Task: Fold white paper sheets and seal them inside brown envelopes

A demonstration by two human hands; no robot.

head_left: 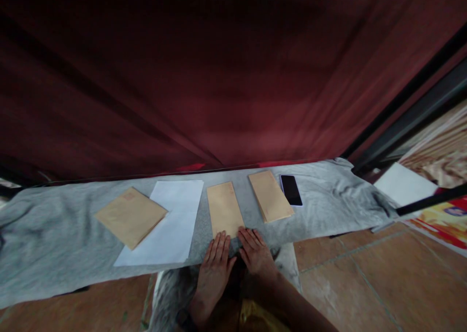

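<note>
A brown paper envelope lies flat on the grey cloth, its near end toward me. My left hand rests with fingers stretched out on its near left corner. My right hand lies flat at the near right corner, fingers extended and touching the edge. Neither hand grips anything. To the right is a stack of brown envelopes, slightly tilted. On the left, another pile of brown envelopes partly covers white paper sheets.
A smartphone with a dark screen lies beside the right stack. The grey cloth covers a narrow surface, backed by a dark red curtain. Dark metal bars stand at the right, above tiled floor.
</note>
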